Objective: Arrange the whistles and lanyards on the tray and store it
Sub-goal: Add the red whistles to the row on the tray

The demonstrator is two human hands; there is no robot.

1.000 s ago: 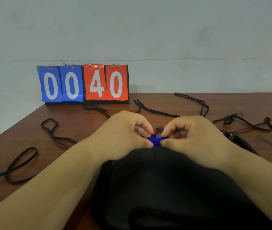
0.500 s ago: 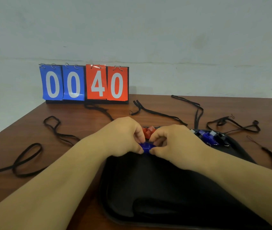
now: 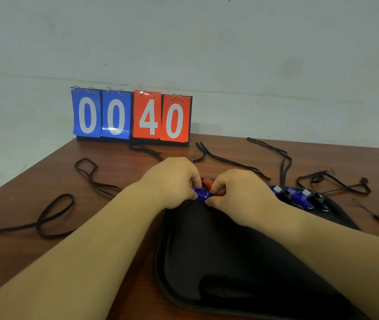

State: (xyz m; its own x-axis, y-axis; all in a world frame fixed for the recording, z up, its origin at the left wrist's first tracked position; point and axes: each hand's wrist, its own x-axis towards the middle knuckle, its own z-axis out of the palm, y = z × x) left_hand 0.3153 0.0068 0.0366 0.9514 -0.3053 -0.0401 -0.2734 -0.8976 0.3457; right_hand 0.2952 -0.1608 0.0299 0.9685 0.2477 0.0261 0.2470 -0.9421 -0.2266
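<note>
— Where is the blue whistle (image 3: 202, 195)?
— It sits between the two hands, at the far end of the black tray (image 3: 183, 262). The left hand (image 3: 174, 181) takes its left end and the right hand (image 3: 241, 190) its right end.

— How do the fingers lie?
— They are curled in tight on both sides. The left hand's fingers (image 3: 195, 180) fold down over the whistle's far side and the thumb closes on it from the near side. The right hand's fingertips (image 3: 217, 184) pinch it the same way. Only a narrow strip of blue shows between them.

— Does the whistle rest on the tray?
— That cannot be told, because the hands hide its underside.

— What lies beside it?
— A red whistle (image 3: 207, 182) lies just behind it, partly hidden by the right hand's fingers. Further right, along the tray's far rim, a row of blue and black whistles (image 3: 299, 197) sits side by side.

— And the lanyards?
— Every one in view is off the tray, on the brown table (image 3: 33, 176). A looped lanyard (image 3: 54, 213) lies to the left, well apart from the hands, with a thinner cord (image 3: 91, 179) beyond it. Three more lanyards (image 3: 230, 161) spread behind and to the right of the hands. A scoreboard (image 3: 133, 116) stands at the table's back edge, reading 00 in blue and 40 in red.
</note>
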